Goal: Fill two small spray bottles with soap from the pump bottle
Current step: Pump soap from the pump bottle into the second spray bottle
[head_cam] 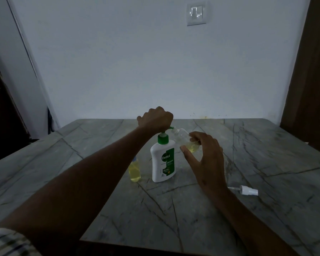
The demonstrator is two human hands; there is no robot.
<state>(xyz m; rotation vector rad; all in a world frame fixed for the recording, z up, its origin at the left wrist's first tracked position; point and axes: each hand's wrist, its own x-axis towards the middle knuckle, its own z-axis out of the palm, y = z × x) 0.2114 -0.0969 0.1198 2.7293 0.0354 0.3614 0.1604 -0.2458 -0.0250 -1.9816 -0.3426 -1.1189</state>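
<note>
A white pump bottle (163,161) with a green pump head stands at the middle of the grey marble table (266,154). My left hand (155,119) sits curled on top of the pump head. My right hand (205,154) holds a small clear spray bottle (185,139) tilted, its open mouth at the green nozzle; yellow soap lies in its lower end. A second small bottle (134,170), full of yellow soap, stands upright just left of the pump bottle, partly behind my left forearm.
A white spray cap (248,190) with its dip tube lies on the table to the right of my right wrist. A pale wall with a switch plate (196,13) rises behind the table. Dark door frames flank both sides.
</note>
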